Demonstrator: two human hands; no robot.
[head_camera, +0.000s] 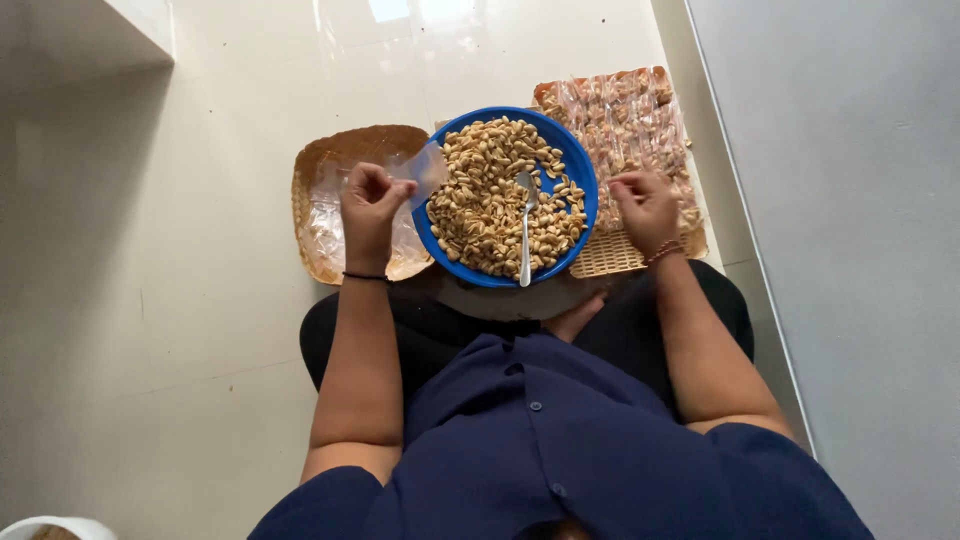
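Nearest the camera is the person's dark blue buttoned shirt (560, 450), with two bare forearms reaching forward over dark trousers and one bare foot (572, 320) tucked under the bowl's near edge. The left hand (368, 208), with a thin black band at the wrist, is closed into a loose fist and pinches one small clear plastic bag (425, 170) between thumb and fingers; the bag hangs just over the left rim of the bowl. The right hand (645, 205), wearing a beaded bracelet, is curled with its fingertips together above the right tray; whether it grips anything cannot be told. Between the hands sits one round blue bowl (585, 190) heaped with pale peanuts, too many to count, and one metal spoon (525, 230) lies in them, handle towards the person. Beyond and beside the bowl lie two woven trays: the left tray (310, 165) holds a loose pile of empty clear bags, and the right tray (610, 255) carries rows of small filled packets (625, 110). All rests on a pale tiled floor (200, 250).
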